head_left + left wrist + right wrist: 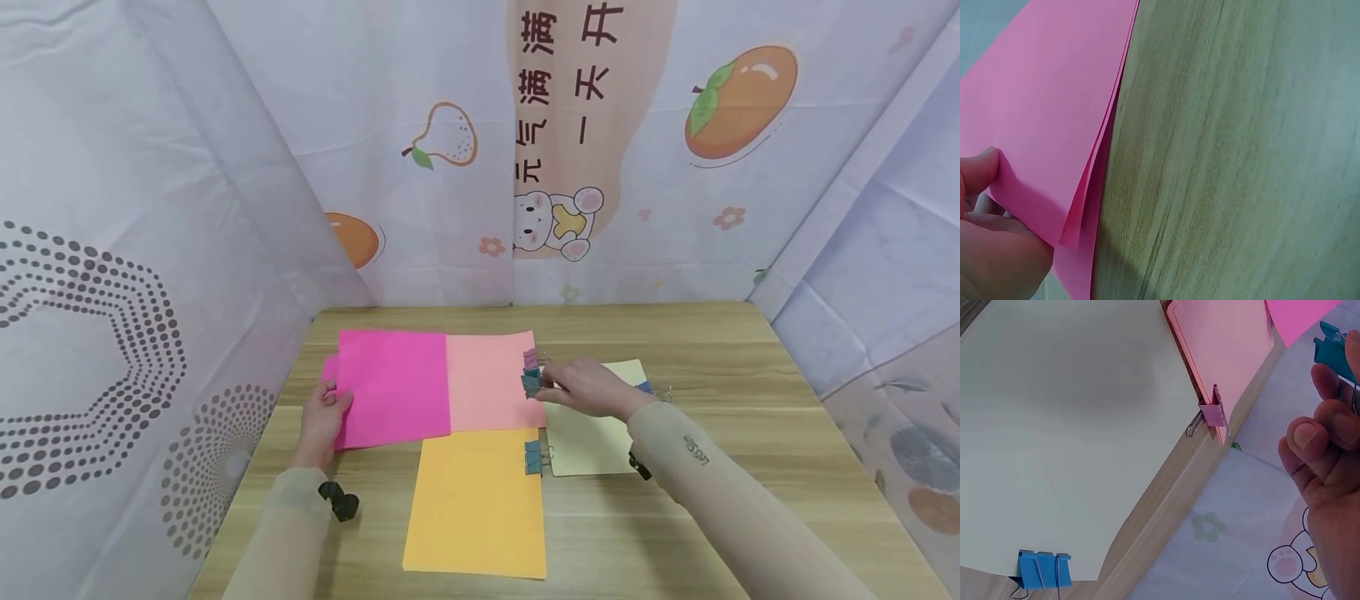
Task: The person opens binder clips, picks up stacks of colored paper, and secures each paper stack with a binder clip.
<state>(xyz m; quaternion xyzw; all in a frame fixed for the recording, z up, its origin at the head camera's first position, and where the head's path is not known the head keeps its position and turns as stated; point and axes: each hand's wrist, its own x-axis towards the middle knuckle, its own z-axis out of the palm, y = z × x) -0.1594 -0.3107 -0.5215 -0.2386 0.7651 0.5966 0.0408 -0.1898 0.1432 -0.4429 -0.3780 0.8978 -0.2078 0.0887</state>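
Observation:
My left hand pinches the left edge of a few magenta paper sheets, thumb on top. In the left wrist view, their corner lifts apart from another sheet below. In my right hand is a teal binder clip, held above the table; in the head view it appears over the right edge of the salmon-pink paper. A purple binder clip grips that pink paper near its corner. The magenta sheets' right side meets the pink paper's left side.
Orange-yellow paper with a blue binder clip lies at the front. Pale yellow paper with another blue binder clip lies under my right hand. A printed cloth hangs behind the wooden table.

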